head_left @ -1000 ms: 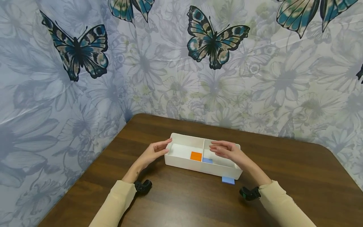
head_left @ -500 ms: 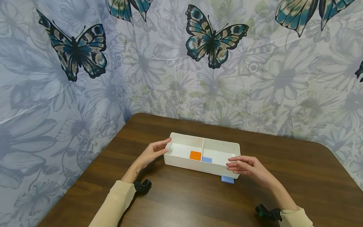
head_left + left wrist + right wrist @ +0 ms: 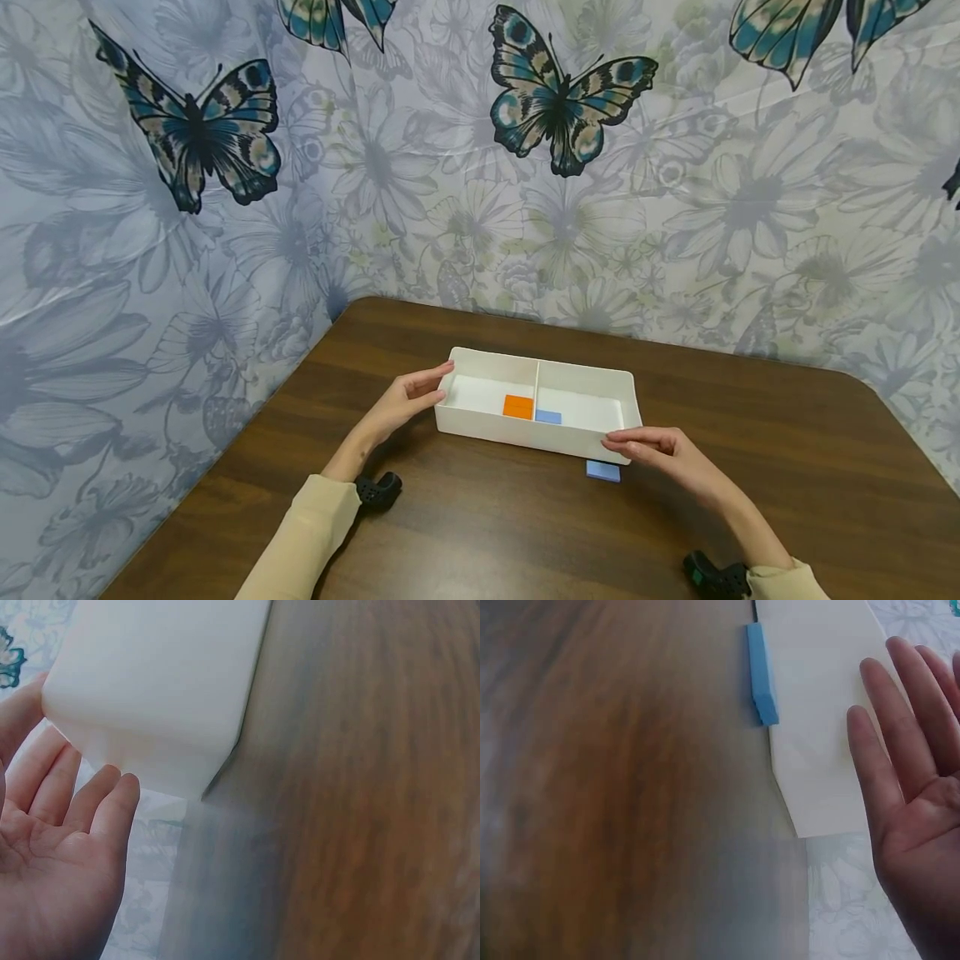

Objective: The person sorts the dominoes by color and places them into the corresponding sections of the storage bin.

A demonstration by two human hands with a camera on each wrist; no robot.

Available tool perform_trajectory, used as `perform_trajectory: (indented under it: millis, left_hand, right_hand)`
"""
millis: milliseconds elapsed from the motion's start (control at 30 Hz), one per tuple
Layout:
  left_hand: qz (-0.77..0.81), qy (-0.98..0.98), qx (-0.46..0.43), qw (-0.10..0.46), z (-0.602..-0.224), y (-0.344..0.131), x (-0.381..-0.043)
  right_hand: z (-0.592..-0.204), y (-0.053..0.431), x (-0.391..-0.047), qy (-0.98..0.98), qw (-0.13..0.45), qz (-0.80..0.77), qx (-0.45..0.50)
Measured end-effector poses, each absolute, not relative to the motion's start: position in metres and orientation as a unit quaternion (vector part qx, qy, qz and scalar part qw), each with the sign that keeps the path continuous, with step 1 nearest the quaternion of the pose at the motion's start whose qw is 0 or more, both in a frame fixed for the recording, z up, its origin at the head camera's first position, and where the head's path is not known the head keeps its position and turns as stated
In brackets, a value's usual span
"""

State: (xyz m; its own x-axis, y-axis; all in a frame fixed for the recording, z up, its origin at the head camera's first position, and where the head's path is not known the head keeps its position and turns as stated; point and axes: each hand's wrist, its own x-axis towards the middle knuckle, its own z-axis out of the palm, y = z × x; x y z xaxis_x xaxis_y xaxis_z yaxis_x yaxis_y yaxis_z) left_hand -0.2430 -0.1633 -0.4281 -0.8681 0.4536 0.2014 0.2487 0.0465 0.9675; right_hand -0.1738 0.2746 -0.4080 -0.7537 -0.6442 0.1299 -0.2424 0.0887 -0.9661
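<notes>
A white two-compartment box point(image 3: 495, 429) stands on the table. My left hand point(image 3: 397, 407) touches its left end with relaxed fingers; in the left wrist view the fingertips point(image 3: 129, 784) lie against the end wall. My right hand point(image 3: 670, 454) is at the front right corner, its fingertips near the rim, and the right wrist view shows the fingers extended with nothing held. An orange flat block point(image 3: 518, 407) lies in the left compartment beside the divider point(image 3: 536, 387). One blue flat block point(image 3: 548, 417) lies in the right compartment. Another blue block point(image 3: 761, 675) is outside, against the front wall.
The brown wooden table point(image 3: 480, 525) extends around the box, with its back edge near a butterfly-patterned wall covering point(image 3: 585, 250). Black wrist devices point(image 3: 378, 492) are worn on both wrists.
My right hand has moved from over the right compartment toward me and right, then down to the box's front right corner. The left hand has stayed at the left end.
</notes>
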Motion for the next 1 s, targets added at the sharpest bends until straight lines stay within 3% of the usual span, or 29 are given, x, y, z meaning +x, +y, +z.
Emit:
perform_trajectory:
  millis: [233,600,1000]
  left_hand:
    - [0.641,0.721,0.255,0.069,-0.43,-0.165,-0.245]
    - [0.646,0.718,0.249,0.075,-0.43,-0.166,-0.244]
    - [0.65,0.708,0.263,0.083,-0.431,-0.164,-0.244]
  right_hand:
    - [-0.419,0.276,-0.172,0.766,0.138,-0.526,-0.342]
    - [-0.424,0.272,-0.171,0.848,0.09,-0.413,-0.321]
    - [-0.429,0.266,-0.17,0.854,0.065,-0.389,-0.341]
